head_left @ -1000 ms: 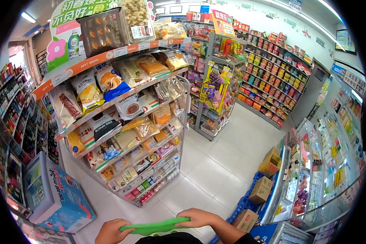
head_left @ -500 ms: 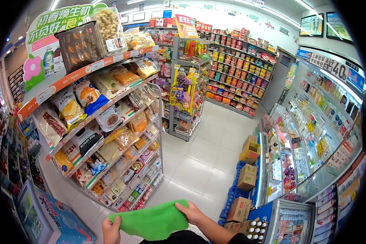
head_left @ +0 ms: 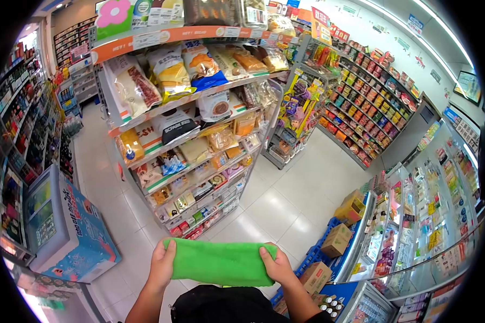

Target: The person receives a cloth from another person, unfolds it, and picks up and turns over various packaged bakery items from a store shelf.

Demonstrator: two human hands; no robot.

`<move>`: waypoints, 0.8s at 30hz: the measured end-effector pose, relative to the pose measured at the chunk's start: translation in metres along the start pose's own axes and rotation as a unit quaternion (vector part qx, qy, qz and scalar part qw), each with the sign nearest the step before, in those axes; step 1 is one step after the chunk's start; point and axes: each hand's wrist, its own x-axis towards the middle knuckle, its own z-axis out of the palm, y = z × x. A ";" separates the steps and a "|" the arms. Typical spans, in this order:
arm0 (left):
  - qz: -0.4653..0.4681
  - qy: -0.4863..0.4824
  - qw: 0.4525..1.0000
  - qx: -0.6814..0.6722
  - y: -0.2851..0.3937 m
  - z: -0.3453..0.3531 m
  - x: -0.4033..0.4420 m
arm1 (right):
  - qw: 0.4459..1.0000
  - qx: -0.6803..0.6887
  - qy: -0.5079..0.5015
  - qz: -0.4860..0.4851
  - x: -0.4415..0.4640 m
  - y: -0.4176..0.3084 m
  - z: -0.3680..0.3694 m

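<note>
Left hand [head_left: 163, 262] and right hand [head_left: 277, 266] were bare, as were left forearm [head_left: 147, 300] and right forearm [head_left: 300, 301]. Black clothing [head_left: 223, 304], rounded along its upper edge, showed between and below the hands. Dark sleeve [head_left: 323, 317] sat behind the right hand, past the forearm; cuff detail too small to tell.

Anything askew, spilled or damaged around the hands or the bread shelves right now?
Nothing clearly stands out: the green cloth is spread between the left hand and the right hand, and the packaged bread rests on its shelves.
</note>
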 end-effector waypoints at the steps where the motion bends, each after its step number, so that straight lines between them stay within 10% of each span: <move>1: -0.009 0.008 1.000 0.005 0.003 -0.008 -0.004 | 1.000 0.000 -0.010 0.007 -0.001 -0.005 0.004; 16: 0.061 0.180 0.977 0.101 0.016 -0.104 -0.096 | 0.998 0.005 -0.061 -0.015 -0.002 -0.024 0.124; 24: 0.050 0.115 0.966 0.225 0.033 -0.089 -0.152 | 0.949 -0.027 -0.304 -0.077 -0.041 -0.039 0.208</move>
